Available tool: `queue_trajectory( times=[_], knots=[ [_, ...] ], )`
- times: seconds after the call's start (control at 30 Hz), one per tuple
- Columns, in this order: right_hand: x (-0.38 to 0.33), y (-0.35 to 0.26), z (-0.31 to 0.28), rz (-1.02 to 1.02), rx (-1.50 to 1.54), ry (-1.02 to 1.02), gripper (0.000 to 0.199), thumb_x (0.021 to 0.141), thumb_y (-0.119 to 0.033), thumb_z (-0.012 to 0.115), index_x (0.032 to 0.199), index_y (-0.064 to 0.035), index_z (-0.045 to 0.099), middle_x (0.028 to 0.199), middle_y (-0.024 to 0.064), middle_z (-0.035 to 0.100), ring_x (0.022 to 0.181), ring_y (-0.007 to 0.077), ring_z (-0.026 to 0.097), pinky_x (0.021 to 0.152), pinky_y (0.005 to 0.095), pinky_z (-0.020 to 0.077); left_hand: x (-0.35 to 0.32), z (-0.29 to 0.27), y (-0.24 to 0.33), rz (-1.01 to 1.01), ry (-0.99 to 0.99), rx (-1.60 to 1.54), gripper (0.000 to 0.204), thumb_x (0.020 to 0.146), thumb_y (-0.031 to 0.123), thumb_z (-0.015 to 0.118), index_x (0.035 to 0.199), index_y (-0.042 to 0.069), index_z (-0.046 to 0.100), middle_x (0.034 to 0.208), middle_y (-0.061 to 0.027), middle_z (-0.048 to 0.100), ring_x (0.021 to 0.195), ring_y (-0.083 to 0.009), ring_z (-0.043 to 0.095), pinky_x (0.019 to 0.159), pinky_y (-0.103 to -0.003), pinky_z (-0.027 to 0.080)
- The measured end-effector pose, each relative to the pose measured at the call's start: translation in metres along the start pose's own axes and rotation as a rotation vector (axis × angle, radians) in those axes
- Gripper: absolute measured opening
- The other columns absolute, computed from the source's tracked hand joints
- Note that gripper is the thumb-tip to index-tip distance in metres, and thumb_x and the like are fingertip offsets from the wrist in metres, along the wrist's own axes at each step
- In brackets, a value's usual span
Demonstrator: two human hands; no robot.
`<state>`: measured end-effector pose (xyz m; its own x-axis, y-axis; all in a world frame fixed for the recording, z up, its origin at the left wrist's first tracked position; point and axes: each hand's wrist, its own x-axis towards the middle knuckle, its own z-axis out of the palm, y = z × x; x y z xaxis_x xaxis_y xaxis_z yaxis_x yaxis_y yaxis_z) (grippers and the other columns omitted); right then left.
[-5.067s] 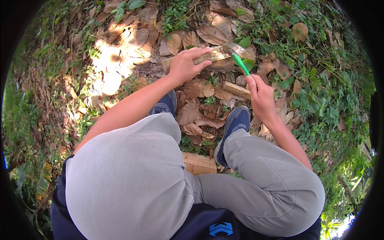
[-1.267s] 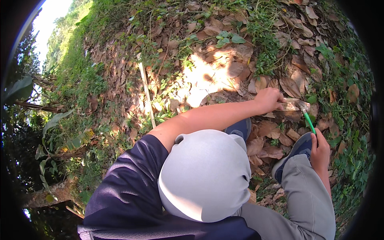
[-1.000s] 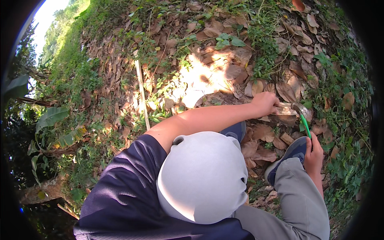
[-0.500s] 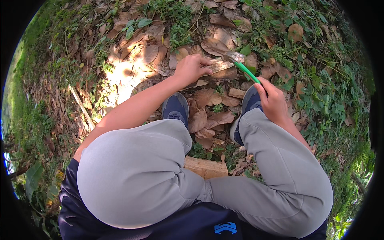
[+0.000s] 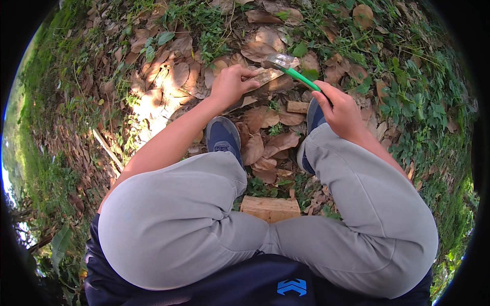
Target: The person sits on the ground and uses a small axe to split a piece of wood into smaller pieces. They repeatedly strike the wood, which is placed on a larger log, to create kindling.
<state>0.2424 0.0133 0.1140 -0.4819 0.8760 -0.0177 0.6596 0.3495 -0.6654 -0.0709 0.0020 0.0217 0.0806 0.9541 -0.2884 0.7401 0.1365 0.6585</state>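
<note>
Two hands (image 5: 228, 86), right (image 5: 344, 112) gripping green tool (image 5: 302, 78), wood (image 5: 267, 76)

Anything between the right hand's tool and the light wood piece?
Nothing visible. The right hand holds the green-handled tool, its head by the right end of the light wood piece; the left hand is at the left end.
</note>
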Motion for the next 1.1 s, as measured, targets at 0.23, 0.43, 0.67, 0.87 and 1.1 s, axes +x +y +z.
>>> queue_trajectory(
  times=[0.23,0.43,0.67,0.87,1.1],
  knots=[
    [-0.0021,0.0016,-0.0008,-0.019,0.057,0.032,0.029,0.105,-0.031,0.064,0.124,-0.0108,0.07,0.102,0.0152,0.075,0.087,0.0373,0.07,0.073,0.0443,0.0551,0.001,0.0,0.001,0.023,0.01,0.004,0.042,0.082,0.037,0.087,0.12,0.02,0.081,0.093,-0.01,0.071,0.083,-0.0259,0.071,0.075,-0.041,0.054],
    [0.0006,0.0077,-0.0012,0.035,-0.054,-0.042,0.028,0.105,-0.03,0.064,0.124,-0.0106,0.07,0.099,0.0146,0.075,0.086,0.0369,0.07,0.071,0.0444,0.0543,0.0018,-0.0011,0.0048,-0.008,-0.019,0.02,0.039,0.084,0.038,0.086,0.117,0.018,0.082,0.099,-0.0114,0.072,0.09,-0.0279,0.073,0.078,-0.043,0.056],
    [0.0016,0.0002,-0.0077,0.078,0.041,-0.065,0.027,0.106,-0.031,0.063,0.124,-0.0111,0.068,0.093,0.0152,0.073,0.083,0.0383,0.068,0.069,0.0463,0.0527,0.0018,-0.0011,0.0032,0.008,-0.015,0.006,0.039,0.084,0.038,0.086,0.118,0.02,0.082,0.099,-0.0116,0.072,0.09,-0.0283,0.073,0.078,-0.043,0.055],
    [0.0012,0.0018,-0.0055,0.04,0.034,-0.036,0.028,0.107,-0.032,0.061,0.122,-0.0103,0.068,0.092,0.0156,0.072,0.082,0.0388,0.068,0.068,0.0482,0.0516,0.0009,-0.0006,0.0018,-0.024,-0.007,0.019,0.04,0.082,0.039,0.087,0.118,0.02,0.082,0.098,-0.0114,0.071,0.089,-0.0281,0.072,0.077,-0.043,0.055],
    [0.0031,0.0067,-0.004,0.049,-0.037,-0.038,0.029,0.107,-0.032,0.06,0.125,-0.0106,0.068,0.093,0.0151,0.072,0.084,0.039,0.069,0.07,0.0475,0.053,0.0026,-0.0013,0.0056,-0.02,-0.013,0.028,0.04,0.082,0.04,0.087,0.117,0.02,0.083,0.097,-0.0103,0.072,0.09,-0.0281,0.072,0.077,-0.043,0.055]
  ],
)
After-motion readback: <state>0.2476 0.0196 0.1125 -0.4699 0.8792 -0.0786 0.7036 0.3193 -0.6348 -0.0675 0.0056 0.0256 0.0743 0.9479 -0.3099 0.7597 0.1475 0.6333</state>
